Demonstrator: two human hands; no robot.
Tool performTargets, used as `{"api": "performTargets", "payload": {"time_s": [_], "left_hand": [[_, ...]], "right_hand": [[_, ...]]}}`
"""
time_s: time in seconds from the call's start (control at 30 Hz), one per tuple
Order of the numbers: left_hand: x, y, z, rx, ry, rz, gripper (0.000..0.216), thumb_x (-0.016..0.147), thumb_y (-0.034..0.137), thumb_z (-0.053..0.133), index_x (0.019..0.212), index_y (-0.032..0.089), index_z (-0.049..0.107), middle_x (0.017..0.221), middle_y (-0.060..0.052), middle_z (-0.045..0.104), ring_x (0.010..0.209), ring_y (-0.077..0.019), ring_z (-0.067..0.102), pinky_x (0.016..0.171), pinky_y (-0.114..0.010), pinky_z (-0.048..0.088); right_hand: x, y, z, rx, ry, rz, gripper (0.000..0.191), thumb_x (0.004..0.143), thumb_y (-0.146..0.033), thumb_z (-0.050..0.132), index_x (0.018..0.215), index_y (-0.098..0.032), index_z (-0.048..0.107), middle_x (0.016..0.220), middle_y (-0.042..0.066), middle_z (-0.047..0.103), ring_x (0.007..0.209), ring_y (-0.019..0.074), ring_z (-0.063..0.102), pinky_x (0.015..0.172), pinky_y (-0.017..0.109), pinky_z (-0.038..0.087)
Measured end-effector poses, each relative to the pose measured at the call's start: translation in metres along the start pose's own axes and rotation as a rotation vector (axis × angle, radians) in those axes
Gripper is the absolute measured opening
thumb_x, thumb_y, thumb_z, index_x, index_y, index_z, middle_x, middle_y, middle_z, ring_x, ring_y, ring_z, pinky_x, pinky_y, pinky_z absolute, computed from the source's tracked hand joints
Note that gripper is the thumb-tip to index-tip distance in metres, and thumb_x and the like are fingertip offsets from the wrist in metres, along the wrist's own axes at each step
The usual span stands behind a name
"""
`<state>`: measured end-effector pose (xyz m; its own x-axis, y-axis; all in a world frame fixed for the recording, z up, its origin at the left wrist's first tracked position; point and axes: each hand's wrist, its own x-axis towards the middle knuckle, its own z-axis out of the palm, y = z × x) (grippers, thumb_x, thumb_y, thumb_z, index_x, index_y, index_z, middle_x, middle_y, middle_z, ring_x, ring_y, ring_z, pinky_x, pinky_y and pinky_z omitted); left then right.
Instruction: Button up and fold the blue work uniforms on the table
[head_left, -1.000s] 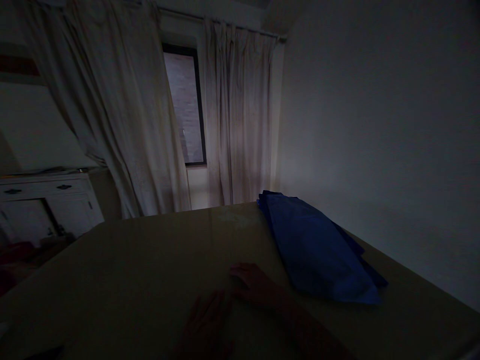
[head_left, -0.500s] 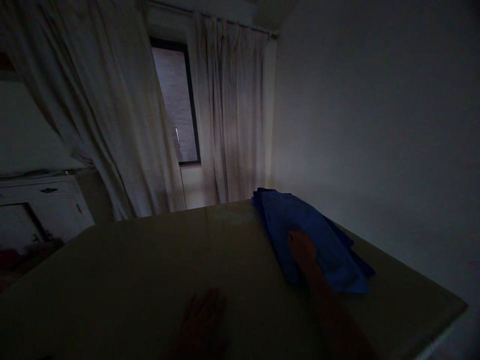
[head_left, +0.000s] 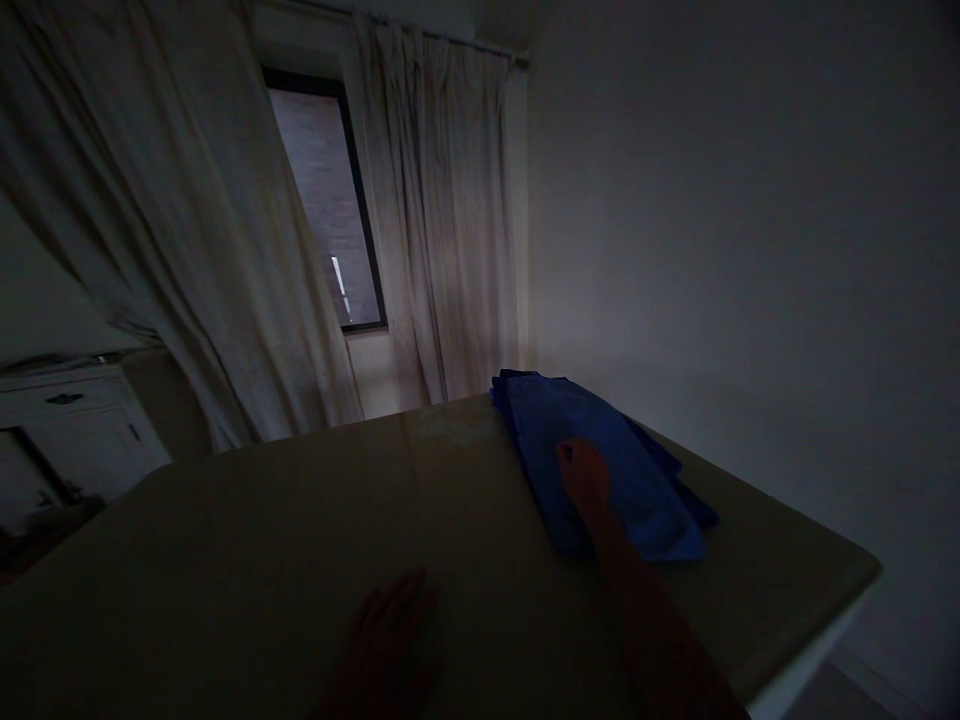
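A stack of blue cloth pieces (head_left: pixel 637 490) lies on the table near the right wall, a lighter blue piece on top and darker blue edges showing below it. Over the middle of that top piece is my right hand (head_left: pixel 583 470), its fingers curled closed. Whatever it may hold is hidden, and the cloth around it looks fairly smooth. Lower and to the left, my left hand (head_left: pixel 394 620) lies flat on the tabletop with its fingers stretched out. It is dim there, but I see nothing in it.
The pale table (head_left: pixel 300 500) has its far edge near the curtains and a corner at right. Long curtains (head_left: pixel 442 200) hang beside a dark-framed window (head_left: pixel 330 200). A white cabinet (head_left: pixel 82 410) stands at far left; a bare wall (head_left: pixel 697 250) rises at right.
My view has shifted slightly, so the room and table appear further left. My right hand stays over the cloth, fingers still curled, and my left hand stays flat on the table.
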<state>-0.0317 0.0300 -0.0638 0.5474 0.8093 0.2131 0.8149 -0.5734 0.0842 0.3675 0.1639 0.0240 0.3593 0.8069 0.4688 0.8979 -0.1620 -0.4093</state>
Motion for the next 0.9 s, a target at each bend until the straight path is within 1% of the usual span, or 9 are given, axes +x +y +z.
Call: {"api": "performTargets", "payload": {"time_s": [0.13, 0.23, 0.33, 0.5, 0.6, 0.67, 0.73, 0.8, 0.9], "left_hand": [[0.003, 0.003, -0.008, -0.023, -0.048, -0.034, 0.065, 0.094, 0.056, 0.060, 0.154, 0.040, 0.040, 0.160, -0.005, 0.041, 0.144, -0.0336, 0.046, 0.116, -0.058, 0.043], [0.002, 0.001, -0.005, -0.033, -0.056, -0.042, 0.064, 0.094, 0.057, 0.057, 0.154, 0.039, 0.042, 0.161, -0.005, 0.040, 0.145, -0.0346, 0.045, 0.116, -0.060, 0.042], [0.001, -0.001, -0.003, -0.041, -0.007, -0.026, 0.064, 0.094, 0.056, 0.058, 0.154, 0.041, 0.040, 0.161, -0.004, 0.040, 0.145, -0.0340, 0.045, 0.117, -0.058, 0.042], [0.000, 0.003, -0.009, -0.037, -0.038, -0.039, 0.063, 0.095, 0.053, 0.058, 0.154, 0.041, 0.040, 0.160, -0.004, 0.042, 0.144, -0.0331, 0.046, 0.116, -0.057, 0.043], [-0.002, 0.004, -0.007, -0.046, -0.026, -0.040, 0.064, 0.094, 0.049, 0.060, 0.154, 0.039, 0.041, 0.160, -0.005, 0.042, 0.145, -0.0337, 0.045, 0.117, -0.058, 0.041], [-0.002, 0.003, -0.003, -0.075, -0.014, -0.035, 0.064, 0.094, 0.046, 0.061, 0.155, 0.040, 0.041, 0.161, -0.005, 0.040, 0.146, -0.0334, 0.043, 0.118, -0.058, 0.040], [0.003, -0.001, 0.000, -0.124, -0.016, -0.083, 0.071, 0.090, 0.041, 0.065, 0.156, 0.038, 0.040, 0.160, -0.007, 0.044, 0.144, -0.0347, 0.046, 0.116, -0.060, 0.041], [0.015, -0.005, -0.003, -0.238, 0.022, -0.177, 0.088, 0.085, 0.035, 0.067, 0.162, 0.035, 0.025, 0.159, -0.012, 0.046, 0.139, -0.0352, 0.052, 0.110, -0.060, 0.047], [0.039, -0.008, -0.020, -0.521, 0.193, -0.266, 0.119, 0.078, 0.036, 0.068, 0.162, 0.033, -0.015, 0.167, -0.016, 0.030, 0.129, -0.0343, 0.061, 0.094, -0.052, 0.060]], "right_hand": [[-0.013, -0.011, 0.007, -0.135, -0.107, -0.058, 0.032, 0.091, -0.036, 0.065, 0.119, -0.020, 0.066, 0.126, 0.015, 0.066, 0.118, 0.0335, 0.059, 0.094, 0.043, 0.044], [-0.016, -0.016, 0.011, -0.175, -0.142, -0.065, 0.020, 0.091, -0.026, 0.060, 0.107, -0.020, 0.070, 0.118, 0.014, 0.069, 0.112, 0.0326, 0.061, 0.090, 0.042, 0.044], [-0.013, -0.015, 0.011, -0.115, -0.145, -0.045, 0.023, 0.095, -0.021, 0.050, 0.098, -0.020, 0.072, 0.109, 0.014, 0.071, 0.105, 0.0303, 0.064, 0.086, 0.039, 0.044], [-0.006, -0.008, 0.007, 0.156, -0.049, 0.071, 0.028, 0.095, -0.025, 0.044, 0.097, -0.018, 0.071, 0.101, 0.013, 0.073, 0.097, 0.0288, 0.067, 0.085, 0.037, 0.045], [-0.001, -0.010, 0.000, 0.272, 0.043, 0.124, 0.037, 0.097, -0.031, 0.036, 0.106, -0.016, 0.068, 0.107, 0.015, 0.072, 0.100, 0.0294, 0.066, 0.088, 0.037, 0.046], [0.000, -0.019, -0.007, 0.370, 0.099, 0.119, 0.041, 0.099, -0.035, 0.030, 0.108, -0.016, 0.065, 0.108, 0.015, 0.071, 0.100, 0.0283, 0.065, 0.089, 0.036, 0.046], [-0.007, -0.039, -0.015, 0.573, 0.119, 0.056, 0.040, 0.098, -0.041, 0.031, 0.102, -0.018, 0.063, 0.098, 0.012, 0.069, 0.092, 0.0262, 0.064, 0.084, 0.035, 0.047], [-0.023, -0.066, -0.024, 0.801, 0.019, -0.100, 0.033, 0.096, -0.045, 0.038, 0.091, -0.021, 0.061, 0.086, 0.007, 0.065, 0.081, 0.0225, 0.059, 0.076, 0.032, 0.048], [-0.065, -0.109, -0.038, 1.004, -0.395, -0.479, 0.026, 0.095, -0.044, 0.052, 0.084, -0.023, 0.062, 0.080, 0.000, 0.063, 0.077, 0.0173, 0.057, 0.074, 0.027, 0.047]]}}
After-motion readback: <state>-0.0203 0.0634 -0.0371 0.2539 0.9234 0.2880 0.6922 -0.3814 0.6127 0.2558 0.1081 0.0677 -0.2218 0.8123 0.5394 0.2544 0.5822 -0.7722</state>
